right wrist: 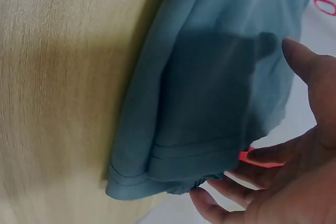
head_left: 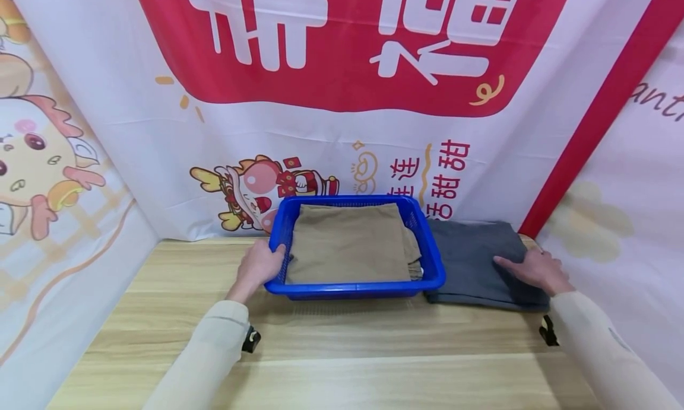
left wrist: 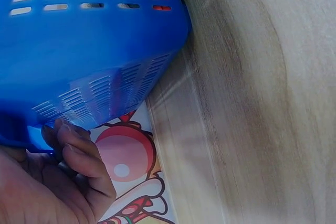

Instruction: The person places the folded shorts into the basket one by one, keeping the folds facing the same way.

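A blue plastic basket (head_left: 352, 290) with slotted walls holds folded khaki clothing (head_left: 347, 244). My left hand (head_left: 260, 263) grips the basket's left rim; in the left wrist view its fingers (left wrist: 86, 161) curl under that rim. To the right of the basket lies a folded dark grey garment (head_left: 470, 261), which looks blue-green in the right wrist view, with stitched hems at its near end. Over its right edge, my right hand (head_left: 542, 270) has the thumb spread apart from the fingers, and the fingertips (right wrist: 202, 198) are right at the garment's edge.
Everything stands on a light wood-grain table (head_left: 342, 350). A printed cloth backdrop (head_left: 160, 131) with red and white lettering hangs directly behind the basket, and more printed cloth (head_left: 48, 220) closes off the left side. Dark wrist devices (head_left: 251, 340) show below both sleeves.
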Demonstrator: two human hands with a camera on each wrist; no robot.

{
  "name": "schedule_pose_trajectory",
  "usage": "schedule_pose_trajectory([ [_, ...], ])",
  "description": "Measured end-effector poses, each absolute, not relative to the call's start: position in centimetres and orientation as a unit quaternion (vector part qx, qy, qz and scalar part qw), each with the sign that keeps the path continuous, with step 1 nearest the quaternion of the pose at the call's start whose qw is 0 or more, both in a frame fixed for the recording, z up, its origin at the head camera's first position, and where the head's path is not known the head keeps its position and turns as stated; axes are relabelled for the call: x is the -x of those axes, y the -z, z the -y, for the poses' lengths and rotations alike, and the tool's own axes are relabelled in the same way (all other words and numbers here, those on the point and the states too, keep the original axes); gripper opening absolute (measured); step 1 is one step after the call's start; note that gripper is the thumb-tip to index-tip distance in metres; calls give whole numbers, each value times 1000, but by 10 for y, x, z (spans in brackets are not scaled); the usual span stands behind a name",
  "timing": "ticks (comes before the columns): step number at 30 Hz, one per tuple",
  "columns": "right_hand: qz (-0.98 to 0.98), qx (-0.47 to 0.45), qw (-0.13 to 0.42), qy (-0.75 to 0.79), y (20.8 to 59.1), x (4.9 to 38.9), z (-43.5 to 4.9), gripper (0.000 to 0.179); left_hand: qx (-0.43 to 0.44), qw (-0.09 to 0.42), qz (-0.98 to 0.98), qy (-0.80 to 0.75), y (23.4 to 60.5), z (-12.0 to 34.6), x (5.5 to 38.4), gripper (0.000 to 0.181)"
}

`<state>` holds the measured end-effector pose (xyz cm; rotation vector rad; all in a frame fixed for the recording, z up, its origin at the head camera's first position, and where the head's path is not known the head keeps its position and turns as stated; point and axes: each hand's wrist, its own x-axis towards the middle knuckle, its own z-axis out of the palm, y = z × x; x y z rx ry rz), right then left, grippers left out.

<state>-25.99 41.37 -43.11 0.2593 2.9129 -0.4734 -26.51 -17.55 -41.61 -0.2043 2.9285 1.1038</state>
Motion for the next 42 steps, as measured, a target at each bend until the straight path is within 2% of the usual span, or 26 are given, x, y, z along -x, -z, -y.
schedule_pose_trajectory([
  [4, -973, -113, 128, 157, 437, 267, -414, 115, 64, 1, -933, -354, 416, 176, 265, 36],
  [10, -968, -159, 131, 143, 454, 273, -408, 107, 62, 4, -931, -360, 419, 177, 266, 35],
  [16, -964, -177, 131, 152, 452, 274, -404, 102, 61, -2, -931, -359, 419, 177, 267, 35],
  [33, -960, -138, 194, 148, 441, 266, -413, 120, 58, 4, -932, -359, 420, 176, 266, 35],
  [42, -963, -130, 186, 146, 440, 259, -417, 122, 56, -1, -931, -360, 421, 176, 267, 35],
])
